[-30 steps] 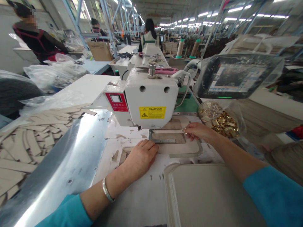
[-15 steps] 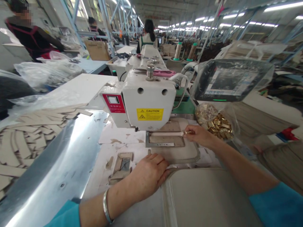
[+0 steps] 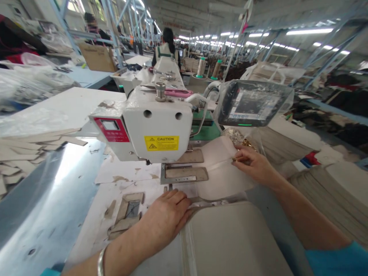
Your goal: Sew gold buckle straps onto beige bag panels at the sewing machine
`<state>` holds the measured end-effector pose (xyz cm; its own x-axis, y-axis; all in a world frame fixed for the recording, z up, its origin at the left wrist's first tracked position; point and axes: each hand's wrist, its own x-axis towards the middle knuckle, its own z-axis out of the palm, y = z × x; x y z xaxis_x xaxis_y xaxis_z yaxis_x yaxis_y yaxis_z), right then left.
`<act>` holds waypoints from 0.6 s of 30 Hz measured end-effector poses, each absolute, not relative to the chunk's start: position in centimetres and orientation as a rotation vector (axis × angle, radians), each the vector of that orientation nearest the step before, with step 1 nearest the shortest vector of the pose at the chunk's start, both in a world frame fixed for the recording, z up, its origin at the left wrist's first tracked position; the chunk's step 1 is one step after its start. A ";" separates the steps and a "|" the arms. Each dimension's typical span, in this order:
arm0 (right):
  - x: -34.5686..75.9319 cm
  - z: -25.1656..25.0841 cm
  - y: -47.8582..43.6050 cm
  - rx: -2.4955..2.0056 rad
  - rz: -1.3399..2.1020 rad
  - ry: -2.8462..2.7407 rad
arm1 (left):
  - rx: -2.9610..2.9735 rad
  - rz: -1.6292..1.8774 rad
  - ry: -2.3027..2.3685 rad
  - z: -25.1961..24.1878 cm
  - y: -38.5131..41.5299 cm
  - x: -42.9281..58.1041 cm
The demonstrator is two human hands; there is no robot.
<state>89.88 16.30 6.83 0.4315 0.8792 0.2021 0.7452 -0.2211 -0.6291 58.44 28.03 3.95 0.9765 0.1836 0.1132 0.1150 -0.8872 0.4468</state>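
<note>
My right hand (image 3: 254, 165) is closed in a pinch at the right end of a narrow beige strap (image 3: 217, 164). A small metallic bit shows at its fingertips. The strap lies across a beige panel (image 3: 221, 186), whose back part is bent upward. To the panel's left, the metal clamp frame (image 3: 163, 178) sits under the sewing machine head (image 3: 158, 128). My left hand (image 3: 168, 211) rests with fingers lying flat near the frame's front, beside a stack of beige panels (image 3: 230, 234). Its fingertips are at the panel's near edge; whether they touch it I cannot tell.
Beige strips (image 3: 20, 157) lie in a heap at left by a shiny metal plate (image 3: 57, 184). A plastic-wrapped screen (image 3: 253, 102) stands at right, above a bag of gold-coloured metal parts (image 3: 248, 143). Pink-handled scissors (image 3: 178, 92) lie atop the machine. A person (image 3: 166, 48) sits beyond.
My right hand has drawn the strap and beige panel rightward, out of the clamp frame, and the panel now bends up. My left hand stays near the frame. The view has turned right.
</note>
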 end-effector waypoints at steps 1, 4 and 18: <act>89.9 7.2 15.9 -2.020 0.254 -1.344 | 2.663 0.218 0.208 4.2 27.9 58.5; 89.8 8.0 14.7 -2.002 0.234 -1.308 | 2.633 0.234 0.178 4.7 27.2 58.8; 88.1 11.6 11.6 -1.830 0.208 -1.079 | 2.596 0.332 0.085 6.3 25.4 61.2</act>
<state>88.09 11.62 11.65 0.5933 0.7473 0.2992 0.5829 -0.1426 -0.7999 61.16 25.45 6.27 0.9681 0.1234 0.2182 -0.0031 -0.8645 0.5027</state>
